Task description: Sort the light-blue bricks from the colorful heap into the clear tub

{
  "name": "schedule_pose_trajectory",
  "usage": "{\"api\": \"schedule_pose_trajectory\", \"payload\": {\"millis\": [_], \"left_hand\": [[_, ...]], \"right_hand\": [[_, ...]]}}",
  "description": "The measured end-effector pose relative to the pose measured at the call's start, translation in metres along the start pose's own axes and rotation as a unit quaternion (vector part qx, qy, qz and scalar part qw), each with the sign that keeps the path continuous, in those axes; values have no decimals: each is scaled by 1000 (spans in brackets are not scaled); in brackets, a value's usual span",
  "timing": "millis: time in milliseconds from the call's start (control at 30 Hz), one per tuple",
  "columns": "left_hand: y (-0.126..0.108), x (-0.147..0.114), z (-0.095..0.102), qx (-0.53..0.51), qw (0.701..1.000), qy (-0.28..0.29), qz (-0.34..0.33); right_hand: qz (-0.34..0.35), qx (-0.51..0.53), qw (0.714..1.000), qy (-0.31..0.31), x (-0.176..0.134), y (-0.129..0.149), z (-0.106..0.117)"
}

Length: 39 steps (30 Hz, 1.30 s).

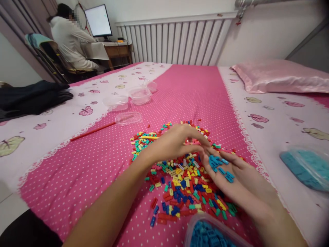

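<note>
My right hand [238,169] is turned palm up and cupped, with several small blue building bricks [218,164] lying loose in it. Over the pile, my left hand [180,139] bends at the wrist, its thumb and fingertips coming together at the fingers of the right hand. Whatever those fingertips pinch, if anything, is hidden. Beneath both hands spreads a heap of mixed building bricks [177,192] in red, yellow, green, dark blue and cream. Close to me at the bottom edge stands a clear tub [189,233] filled with blue bricks.
A second clear container [304,168] of light blue bricks lies at the right. Clear tubs [140,96], a clear lid [128,118] and a red stick [94,131] rest on the pink bedspread [195,89]. A pillow [282,75] is at back right; a person [69,41] sits near a monitor.
</note>
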<state>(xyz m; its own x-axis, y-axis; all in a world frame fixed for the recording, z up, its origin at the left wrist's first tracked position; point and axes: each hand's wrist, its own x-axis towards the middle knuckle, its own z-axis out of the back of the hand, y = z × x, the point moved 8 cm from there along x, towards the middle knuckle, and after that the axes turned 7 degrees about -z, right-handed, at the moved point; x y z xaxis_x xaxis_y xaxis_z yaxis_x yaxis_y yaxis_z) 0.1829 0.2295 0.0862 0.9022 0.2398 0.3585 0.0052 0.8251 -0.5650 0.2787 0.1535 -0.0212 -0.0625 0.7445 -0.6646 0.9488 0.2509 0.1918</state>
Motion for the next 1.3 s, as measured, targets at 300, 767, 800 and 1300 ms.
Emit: {"api": "schedule_pose_trajectory", "payload": {"millis": [300, 767, 800, 1300], "left_hand": [[78, -48, 0, 184, 934, 168, 258], [78, -46, -18, 118, 950, 203, 207], [77, -46, -17, 122, 950, 203, 206], [-3, 3, -12, -52, 997, -3, -60]], "right_hand": [[27, 12, 999, -26, -1, 9, 7], [54, -6, 998, -37, -6, 14, 6], [54, -8, 998, -37, -6, 14, 7], [14, -9, 1000, -17, -3, 2, 3]]}}
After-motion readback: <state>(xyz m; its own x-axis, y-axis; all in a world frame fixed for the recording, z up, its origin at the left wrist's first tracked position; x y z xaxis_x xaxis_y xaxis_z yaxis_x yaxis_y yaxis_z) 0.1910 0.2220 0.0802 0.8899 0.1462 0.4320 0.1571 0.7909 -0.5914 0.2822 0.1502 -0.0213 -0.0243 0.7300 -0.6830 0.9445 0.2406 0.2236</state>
